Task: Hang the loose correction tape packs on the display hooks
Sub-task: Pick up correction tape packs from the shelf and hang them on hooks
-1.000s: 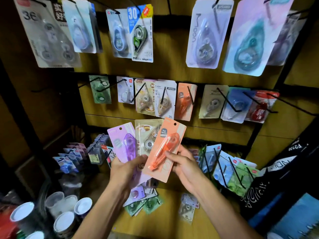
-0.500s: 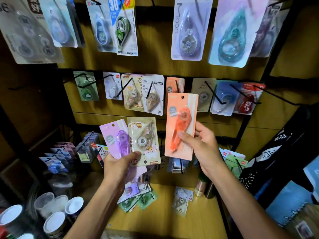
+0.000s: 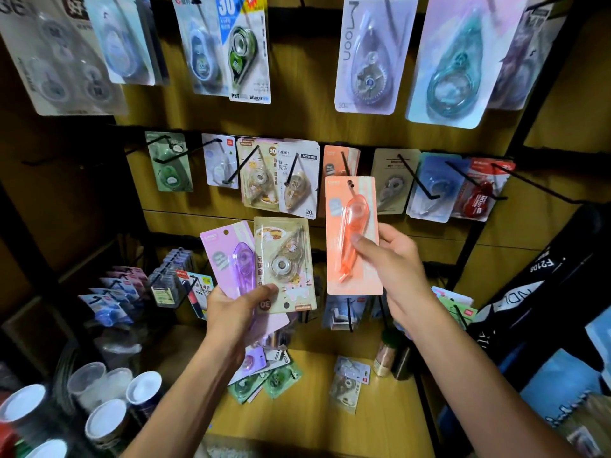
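Lifted from where it sat low beside the other packs a second ago, the orange pack now stands upright in front of the middle row of hooks. The right hand grips it by its right edge, thumb across the clear bubble, which leaves the hang hole at the top free. That hole sits just below the black hook carrying matching orange packs, so the pack looks lined up with its own kind; I judge it not yet threaded.

The left hand holds two more packs fanned out low and to the left, thumb pressed over their lower parts: a purple pack and a beige pack with a round tape wheel and cartoon art. Keeping them fanned probably lets the person read each front and pick the next one. A "30" badge shows near the beige pack's bottom.

More loose packs lie on the wooden shelf below, some green, so a good share of the job seems left.

Readable writing on hung stock: "30" in big figures and "PET" on a blue-topped pack in the far upper row, "T-9267" and "20" on a white pack in the middle row, and "MOBY" on a red one to the right. White-lidded cups stand near left.
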